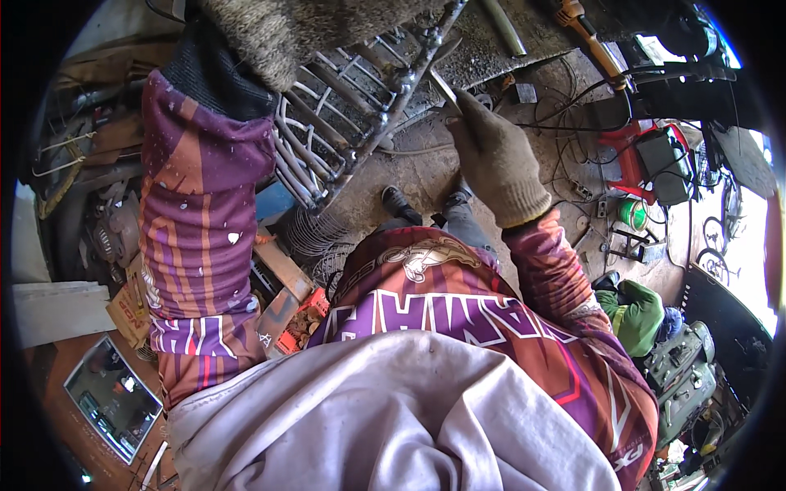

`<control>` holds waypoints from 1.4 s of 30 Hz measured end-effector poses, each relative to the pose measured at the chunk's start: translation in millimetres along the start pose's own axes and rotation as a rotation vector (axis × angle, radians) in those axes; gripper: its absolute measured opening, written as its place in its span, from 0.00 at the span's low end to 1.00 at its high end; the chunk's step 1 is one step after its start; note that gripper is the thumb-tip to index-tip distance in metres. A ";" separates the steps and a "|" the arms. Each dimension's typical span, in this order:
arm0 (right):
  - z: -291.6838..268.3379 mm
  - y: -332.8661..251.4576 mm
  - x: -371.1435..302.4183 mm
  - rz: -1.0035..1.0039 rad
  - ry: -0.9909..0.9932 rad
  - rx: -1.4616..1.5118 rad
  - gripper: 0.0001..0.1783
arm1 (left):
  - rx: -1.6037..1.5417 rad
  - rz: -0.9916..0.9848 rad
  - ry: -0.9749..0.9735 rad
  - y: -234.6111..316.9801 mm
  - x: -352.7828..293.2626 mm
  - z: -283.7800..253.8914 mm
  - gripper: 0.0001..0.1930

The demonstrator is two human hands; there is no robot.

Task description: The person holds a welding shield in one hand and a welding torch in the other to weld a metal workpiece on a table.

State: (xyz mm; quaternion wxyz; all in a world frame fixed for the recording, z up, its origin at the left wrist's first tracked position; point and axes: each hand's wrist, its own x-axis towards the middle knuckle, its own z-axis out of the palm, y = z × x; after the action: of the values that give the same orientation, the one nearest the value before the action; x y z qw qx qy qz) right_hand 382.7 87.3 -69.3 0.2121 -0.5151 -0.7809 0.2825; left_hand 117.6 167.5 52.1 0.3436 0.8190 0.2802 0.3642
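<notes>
A welded metal grille (360,139) of round bars slants across the top middle, with lumpy weld beads along its near edge bar. My left hand (286,37), in a thick fuzzy grey-brown glove, is over the grille's left part. Its fingers run out of view at the top, so its grip is hidden. In a tan knit glove, my right hand (495,155) is closed round the narrow flat handle of what looks like a chipping hammer (443,87). The tool's dark pointed end lies close to the grille's edge bar.
Cables cross the floor on the right, near a red plastic chair (634,159) and a green round container (632,213). A yellow-orange power tool (602,49) lies at the top right. Coiled wire (315,237) sits below the grille. Someone in green (639,315) is low at the right.
</notes>
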 end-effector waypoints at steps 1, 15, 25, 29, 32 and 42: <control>-1.9 0.7 1.6 -0.034 0.028 0.043 0.22 | 0.004 -0.003 0.001 0.9 -0.4 -1.0 0.22; 12.5 -3.4 -10.4 -0.019 0.260 0.166 0.21 | -0.036 0.006 0.007 -3.2 0.2 2.3 0.22; 9.9 0.1 -6.2 -0.046 0.127 -0.063 0.23 | -0.053 0.014 0.012 -4.4 1.2 2.1 0.22; 12.3 -5.6 -2.3 0.006 0.050 -0.111 0.22 | -0.061 0.022 0.012 -4.3 4.1 3.5 0.22; 12.3 -1.7 -4.2 -0.027 0.114 -0.028 0.22 | -0.058 0.020 0.016 -1.2 3.4 2.2 0.22; 13.0 -1.3 -3.6 -0.029 0.111 -0.026 0.22 | -0.080 0.024 0.019 -4.3 5.2 3.4 0.23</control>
State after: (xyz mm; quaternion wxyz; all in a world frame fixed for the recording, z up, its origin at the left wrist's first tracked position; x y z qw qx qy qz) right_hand 375.0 80.7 -78.4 0.2527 -0.5213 -0.7789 0.2402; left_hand 122.3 172.6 49.3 0.3691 0.8044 0.2590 0.3868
